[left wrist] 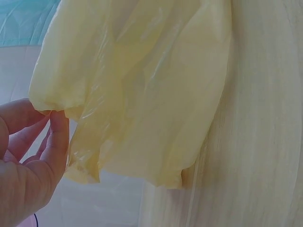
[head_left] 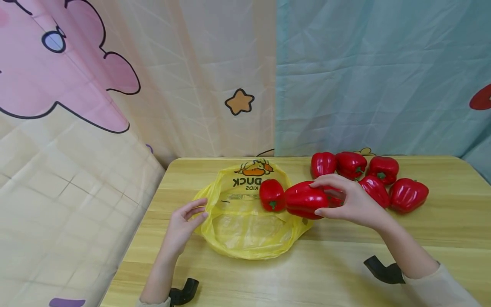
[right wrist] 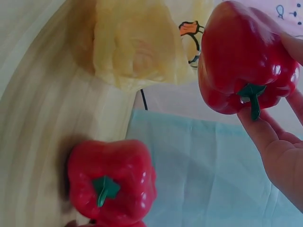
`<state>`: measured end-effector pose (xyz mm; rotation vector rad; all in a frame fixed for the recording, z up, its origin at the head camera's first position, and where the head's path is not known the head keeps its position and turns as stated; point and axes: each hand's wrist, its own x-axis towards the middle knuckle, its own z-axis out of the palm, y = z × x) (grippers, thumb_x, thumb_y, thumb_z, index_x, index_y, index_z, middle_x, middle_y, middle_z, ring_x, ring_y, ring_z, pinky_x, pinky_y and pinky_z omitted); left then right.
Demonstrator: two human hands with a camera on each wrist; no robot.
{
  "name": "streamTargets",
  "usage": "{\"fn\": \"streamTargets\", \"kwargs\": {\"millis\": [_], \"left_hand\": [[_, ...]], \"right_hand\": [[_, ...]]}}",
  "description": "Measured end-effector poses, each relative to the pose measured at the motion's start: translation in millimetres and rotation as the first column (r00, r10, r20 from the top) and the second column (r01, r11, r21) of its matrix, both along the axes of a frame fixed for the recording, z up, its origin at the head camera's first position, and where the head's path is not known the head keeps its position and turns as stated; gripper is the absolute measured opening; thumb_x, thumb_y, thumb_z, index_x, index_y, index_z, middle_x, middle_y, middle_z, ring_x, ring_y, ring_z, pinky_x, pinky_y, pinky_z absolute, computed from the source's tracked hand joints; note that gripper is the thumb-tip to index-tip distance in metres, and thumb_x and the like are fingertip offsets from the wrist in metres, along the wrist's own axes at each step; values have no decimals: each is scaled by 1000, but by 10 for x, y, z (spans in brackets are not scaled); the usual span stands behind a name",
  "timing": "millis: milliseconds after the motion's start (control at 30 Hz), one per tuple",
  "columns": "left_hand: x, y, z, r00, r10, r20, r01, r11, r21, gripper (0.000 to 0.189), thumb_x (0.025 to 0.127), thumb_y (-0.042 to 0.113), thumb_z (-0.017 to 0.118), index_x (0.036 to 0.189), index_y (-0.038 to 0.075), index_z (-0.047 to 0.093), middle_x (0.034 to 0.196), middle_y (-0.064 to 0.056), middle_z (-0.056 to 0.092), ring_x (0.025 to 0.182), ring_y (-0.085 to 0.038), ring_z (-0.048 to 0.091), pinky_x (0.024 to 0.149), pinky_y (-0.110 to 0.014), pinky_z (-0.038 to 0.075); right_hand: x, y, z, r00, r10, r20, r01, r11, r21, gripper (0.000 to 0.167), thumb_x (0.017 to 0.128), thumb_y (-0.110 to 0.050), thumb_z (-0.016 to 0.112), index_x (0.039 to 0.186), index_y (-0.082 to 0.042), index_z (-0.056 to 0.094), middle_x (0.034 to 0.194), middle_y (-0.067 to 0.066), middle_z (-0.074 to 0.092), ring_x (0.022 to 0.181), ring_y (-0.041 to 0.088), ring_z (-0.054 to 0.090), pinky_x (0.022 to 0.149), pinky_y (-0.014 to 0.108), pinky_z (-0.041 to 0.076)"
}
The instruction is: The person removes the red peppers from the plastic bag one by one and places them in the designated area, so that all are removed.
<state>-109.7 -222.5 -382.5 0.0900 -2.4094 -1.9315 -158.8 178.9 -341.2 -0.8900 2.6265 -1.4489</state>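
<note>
My left hand (head_left: 182,227) pinches the left rim of a yellow plastic bag (head_left: 251,252) between thumb and fingers. The bag's mouth gapes upward, and a printed duck shows on its far wall. In the left wrist view the fingertips (left wrist: 57,118) hold a fold of the film. One red bell pepper (head_left: 272,194) is in the bag, toward the right of its far wall. My right hand (head_left: 354,202) grips another red bell pepper (head_left: 306,199) over the bag's right rim. Its green stem (right wrist: 253,99) points back toward the palm in the right wrist view.
Several red bell peppers lie in a cluster at the table's back right, one pepper (head_left: 408,195) at its right end. The wooden table (head_left: 330,273) ends at a printed curtain (head_left: 356,85) behind. Black curved pieces (head_left: 383,270) are attached at both wrists.
</note>
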Motion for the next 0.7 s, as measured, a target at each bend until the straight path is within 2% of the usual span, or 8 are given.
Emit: {"fn": "streamTargets", "kwargs": {"millis": [133, 367, 500, 700], "left_hand": [[5, 2, 1, 1000, 2, 14, -2, 1000, -6, 37, 86, -5, 61, 123, -5, 56, 126, -17, 55, 103, -13, 55, 82, -17, 48], [-11, 6, 16, 1000, -2, 16, 2, 1000, -14, 37, 86, -4, 61, 123, -4, 56, 126, -16, 55, 104, -15, 54, 82, -17, 48], [-14, 6, 13, 1000, -1, 22, 1, 1000, -10, 37, 86, -5, 61, 123, -5, 56, 126, -17, 55, 103, -14, 55, 82, -17, 48], [-16, 3, 12, 1000, -5, 23, 5, 1000, -9, 37, 86, -5, 61, 123, -5, 56, 126, -17, 54, 104, -14, 54, 83, -18, 48]], "right_hand": [[39, 102, -52, 999, -19, -39, 19, 1000, 15, 52, 70, -11, 82, 117, -15, 59, 117, -2, 56, 105, 4, 50, 76, 29, 54], [106, 240, -116, 998, -37, -46, 36, 999, -16, 54, 70, -7, 81, 119, -13, 59, 117, 3, 56, 109, 0, 46, 83, 10, 44], [135, 312, -178, 999, -25, -42, 24, 999, -31, 54, 69, -4, 81, 119, -9, 58, 118, 6, 55, 110, 0, 46, 84, 10, 43], [167, 417, -281, 997, -57, -50, 57, 998, -6, 55, 69, -5, 81, 119, -10, 58, 115, -6, 54, 107, -1, 46, 82, 9, 44]]}}
